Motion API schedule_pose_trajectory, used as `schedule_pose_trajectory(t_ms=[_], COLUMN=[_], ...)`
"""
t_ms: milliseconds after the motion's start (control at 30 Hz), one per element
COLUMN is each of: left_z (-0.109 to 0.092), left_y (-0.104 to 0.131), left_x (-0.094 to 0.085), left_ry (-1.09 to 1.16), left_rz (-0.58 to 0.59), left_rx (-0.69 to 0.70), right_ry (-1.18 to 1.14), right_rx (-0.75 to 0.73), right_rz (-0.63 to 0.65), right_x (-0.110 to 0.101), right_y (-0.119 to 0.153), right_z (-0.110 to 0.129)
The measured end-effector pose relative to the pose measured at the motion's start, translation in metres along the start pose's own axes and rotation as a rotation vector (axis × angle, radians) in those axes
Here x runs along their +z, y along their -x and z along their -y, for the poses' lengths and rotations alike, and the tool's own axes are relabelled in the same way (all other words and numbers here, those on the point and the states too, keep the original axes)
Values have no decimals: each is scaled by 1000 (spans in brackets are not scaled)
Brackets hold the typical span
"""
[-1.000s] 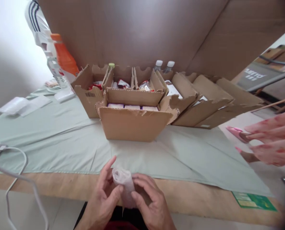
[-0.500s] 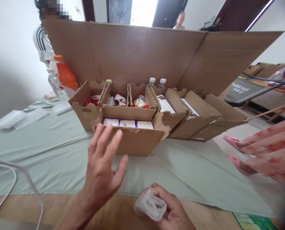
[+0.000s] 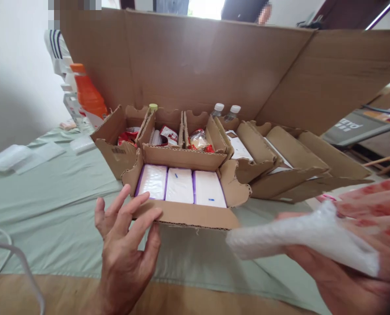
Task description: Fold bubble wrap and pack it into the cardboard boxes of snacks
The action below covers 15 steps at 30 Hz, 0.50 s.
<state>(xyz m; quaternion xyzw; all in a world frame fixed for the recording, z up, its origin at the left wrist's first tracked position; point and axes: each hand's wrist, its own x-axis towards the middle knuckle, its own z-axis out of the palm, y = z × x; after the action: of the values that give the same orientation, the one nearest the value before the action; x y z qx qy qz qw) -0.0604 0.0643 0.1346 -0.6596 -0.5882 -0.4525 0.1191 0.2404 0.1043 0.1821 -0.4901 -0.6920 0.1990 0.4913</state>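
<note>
White wall (image 3: 14, 78), green-clothed table (image 3: 50, 205)

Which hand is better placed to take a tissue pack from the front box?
Left, probably. The left hand is open and empty, its fingers at the front box edge beside the tissue packs. The right hand already holds a plastic bag.

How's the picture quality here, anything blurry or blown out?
Head view: the white plastic bag in the right hand is motion-blurred; the doorway behind the big cardboard sheet is blown out; the tissue packs stay fairly sharp; wide-angle bending at the edges.
</note>
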Motion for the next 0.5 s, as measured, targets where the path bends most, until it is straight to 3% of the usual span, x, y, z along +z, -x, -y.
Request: schedule_pose_trajectory(t_ms=[67,233,267,333,433,500], left_z=[-2,-21,-26,-33,-37,-35], left_y=[-4,9,17,34,59,71], left_x=[-5,-29,-33,-36,-32,-29], left_ry=[27,253,334,503,769,942], left_rz=[-1,-125,-103,60,337,382], left_rx=[-25,-40,-43,-111,-467,-773], right_ry=[8,13,33,72,63,5], right_rx=[-32,-94,-114,-161,-176,-116], right_rz=[18,256,278,295,457,598], right_x=[13,57,67,85,104,109], right_y=[-4,5,9,21,44,59], right_z=[11,40,44,50,51,48])
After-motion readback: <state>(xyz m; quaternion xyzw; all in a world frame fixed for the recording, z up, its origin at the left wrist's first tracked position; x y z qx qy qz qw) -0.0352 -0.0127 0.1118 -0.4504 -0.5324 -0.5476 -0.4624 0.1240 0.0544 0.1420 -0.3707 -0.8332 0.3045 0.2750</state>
